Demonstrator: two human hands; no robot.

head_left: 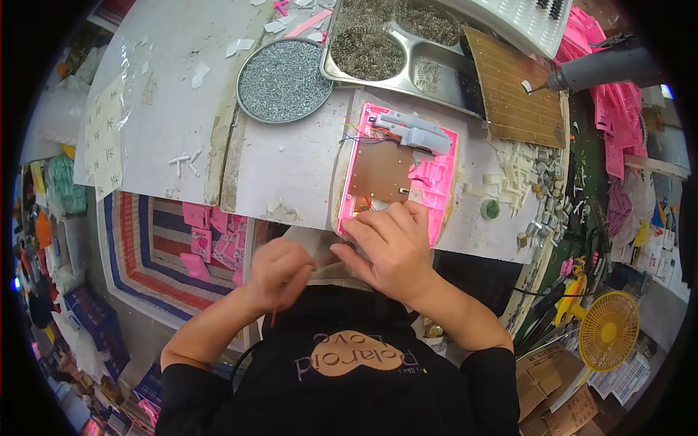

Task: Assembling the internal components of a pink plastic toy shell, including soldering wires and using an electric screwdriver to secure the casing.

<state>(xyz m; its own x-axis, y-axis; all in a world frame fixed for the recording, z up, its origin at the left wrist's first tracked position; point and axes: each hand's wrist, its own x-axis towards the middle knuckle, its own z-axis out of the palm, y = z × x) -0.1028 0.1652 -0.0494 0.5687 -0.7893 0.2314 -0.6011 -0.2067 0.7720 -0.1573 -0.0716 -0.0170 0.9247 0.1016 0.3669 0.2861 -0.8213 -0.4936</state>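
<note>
A pink plastic casing [447, 171] lies with its inside up near the table's front edge. A brown circuit board [382, 171], thin coloured wires and a grey plastic module [418, 134] sit in it. My right hand [396, 251] grips the casing's near end, its fingers bent over the rim and its thumb pointing left. In front of the table edge, my left hand [280, 269] is closed and slightly blurred. A thin red strand [274, 315], like a wire, hangs below it; its upper part is hidden in the fingers.
Behind the casing are a round dish of small metal screws [286, 80] and a metal compartment tray [443, 98] with springs. A screwdriver-like grey tool [603, 69] hangs at right above a brown board [516, 94]. White and metal parts [516, 178] lie right; pink parts [211, 240] lie lower left.
</note>
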